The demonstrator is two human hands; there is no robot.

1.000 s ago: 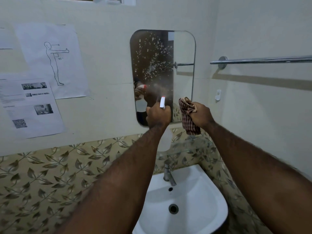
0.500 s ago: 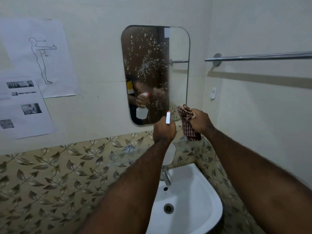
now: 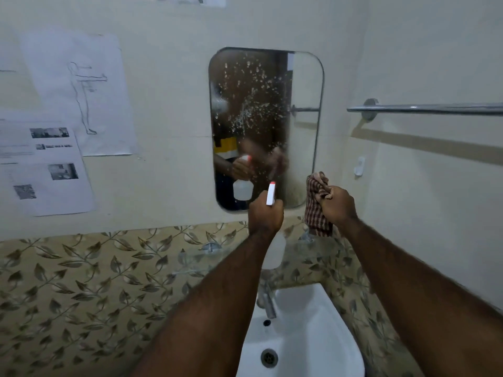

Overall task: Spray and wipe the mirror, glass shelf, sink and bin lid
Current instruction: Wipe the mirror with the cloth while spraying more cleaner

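Head view: left hand fisted around spray bottle, nozzle aimed at mirror. Right hand clenched on checked cloth, just right of mirror's lower corner. Mirror speckled with droplets. Glass shelf below hands, sink with tap under it. Towel rail right, papers left.

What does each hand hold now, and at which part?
The left hand holds the spray bottle at its neck, under the white head. The right hand grips the checked cloth at its bunched top; the rest hangs down.
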